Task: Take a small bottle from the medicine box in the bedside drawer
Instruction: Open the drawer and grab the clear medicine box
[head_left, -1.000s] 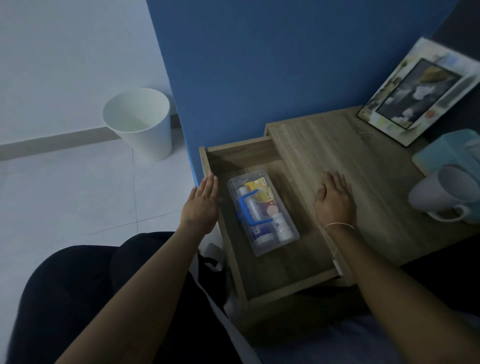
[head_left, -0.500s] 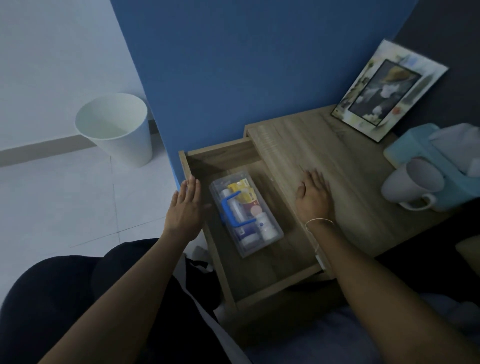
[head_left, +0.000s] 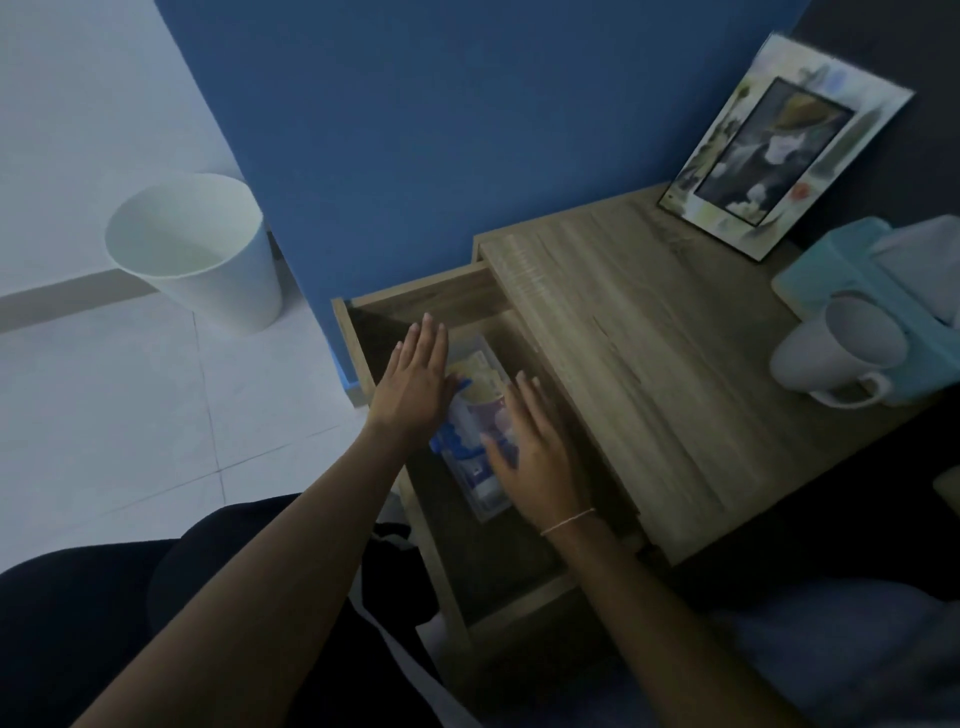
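The wooden bedside drawer (head_left: 447, 587) stands pulled out to the left of the bedside table. Inside lies a clear plastic medicine box (head_left: 480, 415) with a blue handle; packets and small bottles show blurred through its lid. My left hand (head_left: 415, 384), fingers straight, lies against the box's left side. On the box's right side is my right hand (head_left: 535, 447), fingers spread and flat over the lid's edge. Both hands cover part of the box. No single bottle can be picked out.
A white waste bin (head_left: 197, 249) stands on the tiled floor at the left. On the bedside table top (head_left: 649, 374) are a picture frame (head_left: 779, 145), a pale mug (head_left: 841, 353) and a teal tissue box (head_left: 878, 270). A blue wall rises behind the drawer.
Both hands have moved inward: the left from the drawer's outer edge, the right from the table top. They now lie on either side of the medicine box.
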